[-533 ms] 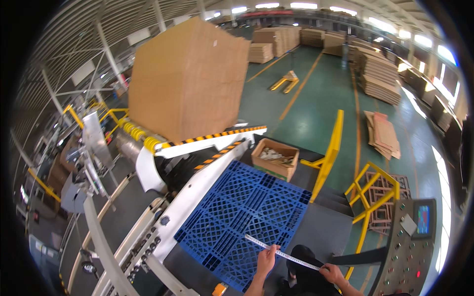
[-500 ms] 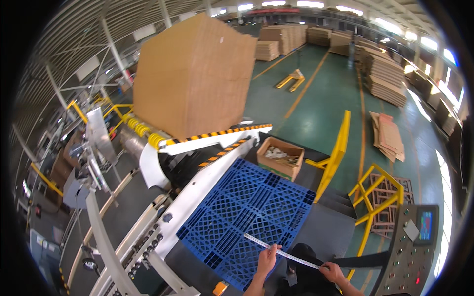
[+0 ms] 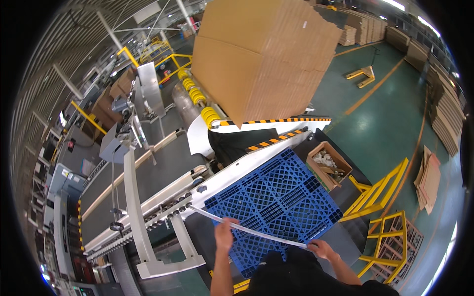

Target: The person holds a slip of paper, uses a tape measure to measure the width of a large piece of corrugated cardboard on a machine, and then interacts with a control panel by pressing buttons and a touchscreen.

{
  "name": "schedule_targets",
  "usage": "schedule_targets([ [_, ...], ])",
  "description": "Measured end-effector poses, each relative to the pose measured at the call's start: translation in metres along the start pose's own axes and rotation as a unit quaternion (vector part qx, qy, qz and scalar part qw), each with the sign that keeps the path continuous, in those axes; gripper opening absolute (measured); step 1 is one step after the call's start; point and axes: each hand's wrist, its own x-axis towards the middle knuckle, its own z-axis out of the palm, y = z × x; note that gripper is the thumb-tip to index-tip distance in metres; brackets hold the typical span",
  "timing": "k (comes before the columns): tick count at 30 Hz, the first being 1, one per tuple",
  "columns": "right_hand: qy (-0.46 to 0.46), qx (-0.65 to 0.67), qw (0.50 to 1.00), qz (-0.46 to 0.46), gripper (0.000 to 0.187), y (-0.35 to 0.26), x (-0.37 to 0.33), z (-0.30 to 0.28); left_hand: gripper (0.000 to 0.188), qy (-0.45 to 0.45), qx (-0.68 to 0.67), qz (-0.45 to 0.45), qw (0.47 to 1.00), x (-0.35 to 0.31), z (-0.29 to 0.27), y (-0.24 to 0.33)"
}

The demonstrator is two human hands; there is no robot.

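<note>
Ruler [image 3: 247, 229] swung left | 2 hands [image 3: 224, 234] [image 3: 321, 248] pinch it | over pallet [image 3: 276, 202] near edge

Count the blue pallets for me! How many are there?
1. The blue pallet lies flat beside the white machine frame, just ahead of both hands holding the measuring strip. Others may be hidden.

Tall brown corrugated cardboard stack [image 3: 264, 56] on conveyor, top centre; open brown carton [image 3: 330, 165] right of blue pallet [image 3: 276, 202].
</note>
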Motion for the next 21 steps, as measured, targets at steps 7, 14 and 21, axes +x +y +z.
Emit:
schedule_targets([
  [7,-0.118,-0.024,0.993,-0.004,0.028,-0.053,0.156,-0.048,0.064,0.173,-0.104,-0.024,0.979,0.112,-0.038,0.019],
  [14,-0.070,0.023,0.997,-0.009,0.023,-0.138,0.255,-0.066,0.050,0.133,-0.072,-0.034,0.988,0.256,-0.055,-0.016],
  [21,0.099,0.167,0.979,-0.055,0.022,-0.292,0.372,-0.120,0.044,-0.018,-0.121,-0.049,0.991,0.390,-0.029,-0.008],
])
